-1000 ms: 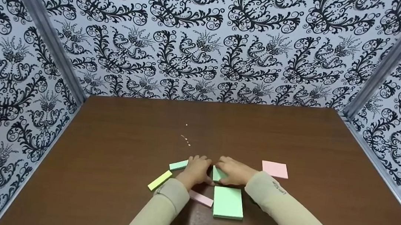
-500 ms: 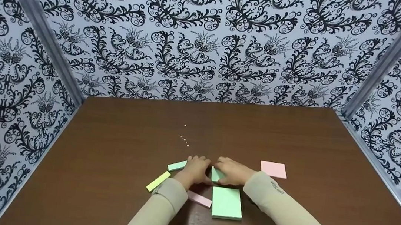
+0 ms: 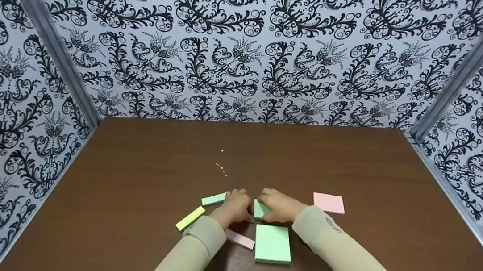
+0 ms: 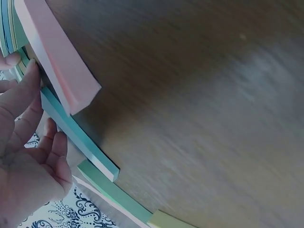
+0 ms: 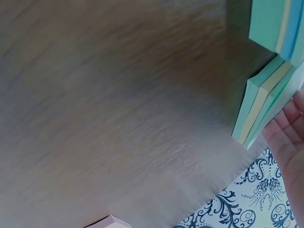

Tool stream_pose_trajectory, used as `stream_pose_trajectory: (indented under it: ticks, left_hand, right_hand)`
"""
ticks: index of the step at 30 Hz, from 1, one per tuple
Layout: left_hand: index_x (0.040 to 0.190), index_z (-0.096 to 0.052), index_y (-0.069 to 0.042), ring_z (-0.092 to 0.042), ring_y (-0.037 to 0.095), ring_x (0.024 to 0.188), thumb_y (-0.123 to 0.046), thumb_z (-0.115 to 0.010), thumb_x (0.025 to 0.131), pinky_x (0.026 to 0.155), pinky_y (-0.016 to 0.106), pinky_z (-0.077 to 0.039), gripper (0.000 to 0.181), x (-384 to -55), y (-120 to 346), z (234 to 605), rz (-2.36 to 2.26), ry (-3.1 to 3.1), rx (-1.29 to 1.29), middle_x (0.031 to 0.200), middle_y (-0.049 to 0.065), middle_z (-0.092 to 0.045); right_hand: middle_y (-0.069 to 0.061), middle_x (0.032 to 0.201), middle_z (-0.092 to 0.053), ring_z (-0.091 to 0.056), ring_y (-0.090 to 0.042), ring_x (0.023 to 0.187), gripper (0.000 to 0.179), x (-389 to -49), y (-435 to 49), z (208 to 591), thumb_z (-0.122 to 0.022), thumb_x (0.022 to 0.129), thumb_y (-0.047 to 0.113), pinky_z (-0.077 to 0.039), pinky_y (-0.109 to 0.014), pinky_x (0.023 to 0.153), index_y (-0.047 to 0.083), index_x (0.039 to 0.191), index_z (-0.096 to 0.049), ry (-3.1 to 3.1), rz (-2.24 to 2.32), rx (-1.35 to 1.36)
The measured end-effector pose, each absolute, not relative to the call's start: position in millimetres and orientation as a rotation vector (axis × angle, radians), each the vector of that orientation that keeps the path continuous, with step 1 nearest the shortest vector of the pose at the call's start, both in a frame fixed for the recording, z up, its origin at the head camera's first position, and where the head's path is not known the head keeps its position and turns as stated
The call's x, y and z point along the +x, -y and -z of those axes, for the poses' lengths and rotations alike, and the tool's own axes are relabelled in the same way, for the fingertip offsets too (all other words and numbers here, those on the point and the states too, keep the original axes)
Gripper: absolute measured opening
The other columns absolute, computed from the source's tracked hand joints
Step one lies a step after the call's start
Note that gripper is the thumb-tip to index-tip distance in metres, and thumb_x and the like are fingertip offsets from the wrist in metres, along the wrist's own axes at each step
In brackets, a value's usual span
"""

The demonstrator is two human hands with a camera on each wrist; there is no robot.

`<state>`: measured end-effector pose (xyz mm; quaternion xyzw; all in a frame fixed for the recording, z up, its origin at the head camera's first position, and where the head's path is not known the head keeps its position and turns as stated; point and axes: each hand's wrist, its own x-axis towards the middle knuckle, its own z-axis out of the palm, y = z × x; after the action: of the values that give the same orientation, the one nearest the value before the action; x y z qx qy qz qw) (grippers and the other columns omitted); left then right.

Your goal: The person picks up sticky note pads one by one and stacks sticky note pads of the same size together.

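Note:
In the head view my right hand (image 3: pixel 281 206) grips a small stack of sticky notes (image 3: pixel 260 209) with a mint-green top; its edge shows green and cream layers in the right wrist view. My left hand (image 3: pixel 234 206) rests at that stack's left side, thumb close to its edge, the other fingers loosely bent. A blue strip of sticky notes (image 4: pixel 78 135), hidden under this hand in the head view, lies beside its fingers. Just nearer to me lies a larger green sticky-note stack (image 3: pixel 273 244), with a pink strip (image 3: pixel 240 239) at its left edge.
Left of my left hand lie a mint strip (image 3: pixel 213 198) and a yellow strip (image 3: pixel 190 218). A pink square pad (image 3: pixel 328 203) sits to the right, beyond my right wrist. Small pale specks (image 3: pixel 222 168) dot the brown table (image 3: pixel 154 153). Patterned walls (image 3: pixel 249 64) enclose it.
My left hand has shifted slightly away from the small stack, widening the gap between them. The right hand keeps its grip, and the other pads stay where they were.

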<state>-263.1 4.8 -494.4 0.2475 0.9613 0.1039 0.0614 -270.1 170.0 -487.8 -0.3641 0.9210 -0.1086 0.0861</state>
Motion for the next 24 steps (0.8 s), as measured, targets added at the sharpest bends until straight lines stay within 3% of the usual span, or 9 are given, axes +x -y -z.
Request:
stream_pose_trajectory:
  ticks: [16,24]
  left_hand:
    - [0.063,-0.063,-0.01,-0.044,0.025,0.086,-0.031,-0.08,0.065,0.079,0.042,-0.032,0.027,-260.3,-8.9,489.4,-0.324,-2.896,0.708,0.087,0.005,-0.055]
    - [0.08,-0.056,-0.01,-0.042,0.024,0.085,-0.03,-0.082,0.064,0.076,0.038,-0.029,0.037,-263.7,-5.2,492.2,-0.436,-2.837,0.668,0.087,0.004,-0.05]
  right_hand:
    - [-0.009,0.095,-0.05,-0.045,-0.018,0.079,0.041,-272.4,-170.9,492.2,-0.069,0.077,0.02,-0.039,-0.029,0.063,-0.004,0.109,-0.059,-2.772,0.307,-1.106]
    - [-0.011,0.105,-0.051,-0.051,-0.023,0.093,0.044,-270.4,-170.3,490.6,-0.068,0.079,0.02,-0.043,-0.037,0.081,-0.004,0.114,-0.057,-2.756,0.318,-1.069]
